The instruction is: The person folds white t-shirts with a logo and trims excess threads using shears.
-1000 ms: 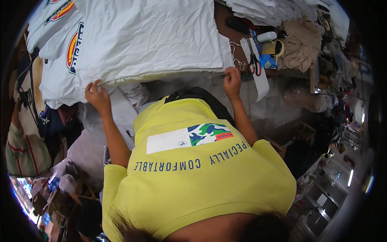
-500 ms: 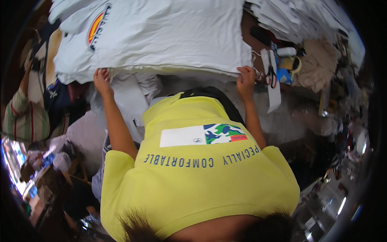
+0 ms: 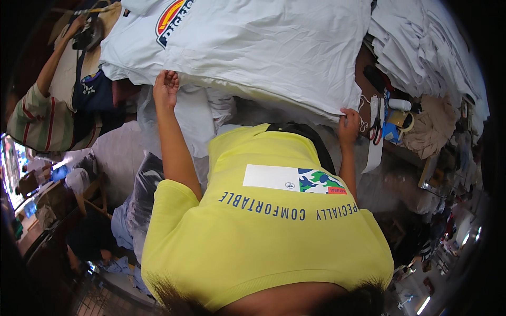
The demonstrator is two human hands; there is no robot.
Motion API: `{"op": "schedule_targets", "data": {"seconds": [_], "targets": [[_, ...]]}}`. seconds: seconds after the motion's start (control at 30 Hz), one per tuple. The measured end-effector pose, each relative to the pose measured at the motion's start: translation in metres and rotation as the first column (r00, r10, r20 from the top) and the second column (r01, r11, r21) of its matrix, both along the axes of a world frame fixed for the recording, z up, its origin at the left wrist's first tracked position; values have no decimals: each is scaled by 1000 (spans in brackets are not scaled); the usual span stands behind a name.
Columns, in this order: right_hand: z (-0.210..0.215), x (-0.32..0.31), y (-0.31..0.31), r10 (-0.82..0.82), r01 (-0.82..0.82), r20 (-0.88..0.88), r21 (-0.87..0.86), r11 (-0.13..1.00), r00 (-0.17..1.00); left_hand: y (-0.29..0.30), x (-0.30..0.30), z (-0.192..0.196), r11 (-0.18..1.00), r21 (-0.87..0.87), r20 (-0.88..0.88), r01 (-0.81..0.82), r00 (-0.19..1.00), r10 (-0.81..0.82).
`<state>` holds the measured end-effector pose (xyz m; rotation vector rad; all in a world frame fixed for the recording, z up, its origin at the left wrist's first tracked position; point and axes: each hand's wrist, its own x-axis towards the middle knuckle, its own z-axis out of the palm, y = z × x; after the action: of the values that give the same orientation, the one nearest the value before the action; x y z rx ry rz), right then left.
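A white T-shirt [image 3: 263,47] lay spread flat on the desk [image 3: 363,68], beyond both hands, its long axis running across the view from the left hand [image 3: 166,88] to the right hand [image 3: 349,122]; which end was the collar could not be told, though a round red, yellow and blue print [image 3: 171,16] lay toward the far left corner. The left hand rested at the shirt's near edge with its fingers curled loosely together, palm showing, and whether it gripped the cloth could not be told. The right hand was closed on the shirt's near right corner, fingers pinched over the hem. Just right of the right hand lay scissors [image 3: 376,126] with red handles, a white strip [image 3: 375,150] hanging over the desk edge, and a tape roll [image 3: 403,121]; beyond these, farther right, rose a stack of folded white garments [image 3: 421,47]. A person in a yellow shirt [image 3: 263,231] stood below the hands. Left of the left hand, a striped sleeve [image 3: 29,118] showed.
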<state>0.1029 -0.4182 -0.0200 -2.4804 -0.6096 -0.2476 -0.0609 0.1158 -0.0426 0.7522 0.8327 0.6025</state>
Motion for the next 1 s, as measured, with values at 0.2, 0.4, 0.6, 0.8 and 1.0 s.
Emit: {"op": "schedule_targets", "data": {"seconds": [0.2,0.4,0.6,0.8,1.0], "targets": [[13,1,0,54,-55,-11,-68,996,998,-18,14,12,806,570,-290,157,957,19],[26,2,-11,109,-112,-29,-129,985,994,2,24,23,606,599,-692,523,720,63],[42,-8,-49,71,-92,-116,-186,978,991,-26,-6,68,834,400,-380,380,897,-226],[57,11,-84,61,155,-623,287,945,779,-30,-17,113,822,41,134,568,812,-568],[15,100,-28,-312,328,-99,313,892,945,-41,72,85,997,64,-100,44,994,-37]]}}
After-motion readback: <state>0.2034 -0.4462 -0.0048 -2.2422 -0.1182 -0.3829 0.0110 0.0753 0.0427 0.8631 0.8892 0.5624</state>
